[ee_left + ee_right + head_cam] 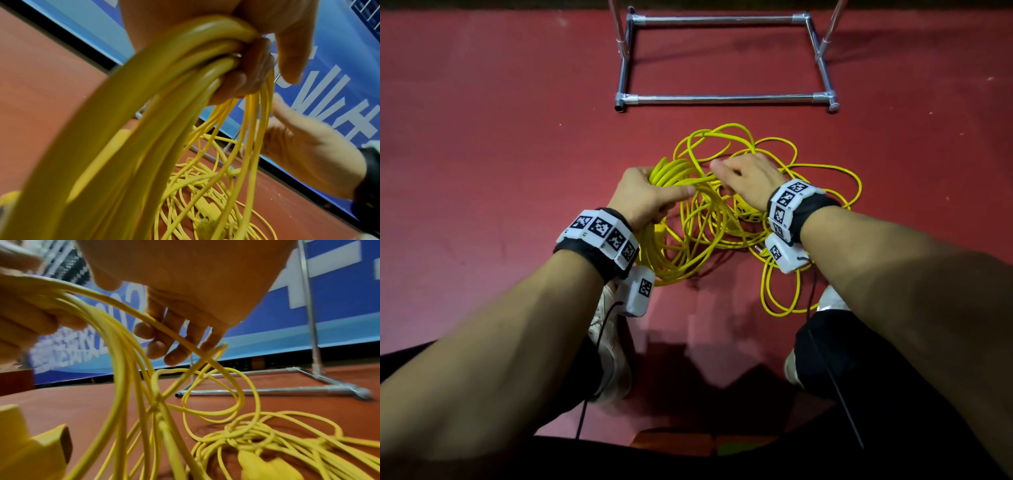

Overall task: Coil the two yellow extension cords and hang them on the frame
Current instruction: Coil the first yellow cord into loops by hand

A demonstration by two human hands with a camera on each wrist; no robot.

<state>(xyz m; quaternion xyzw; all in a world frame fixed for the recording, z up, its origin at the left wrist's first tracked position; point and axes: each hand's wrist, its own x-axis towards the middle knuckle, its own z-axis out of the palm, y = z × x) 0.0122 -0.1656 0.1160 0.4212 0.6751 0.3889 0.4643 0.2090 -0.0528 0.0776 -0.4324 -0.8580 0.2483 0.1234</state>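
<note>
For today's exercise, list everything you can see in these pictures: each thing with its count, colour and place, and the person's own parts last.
coiled loops: one bundle, yellow, gripped in the left hand.
loose cord: tangled heap, yellow, on the floor in front of the frame; cannot separate the two cords.
socket block: one, yellow, lying in the heap.
frame: one, silver metal tube, on the floor beyond the cords.
floor: red.
banner: one, blue with white lettering, behind the frame.
shoes: two, white, near the cords.
wrist bands: two, black with white marker tiles.
left hand: grips the coil.
right hand: fingers relaxed over a strand.
</note>
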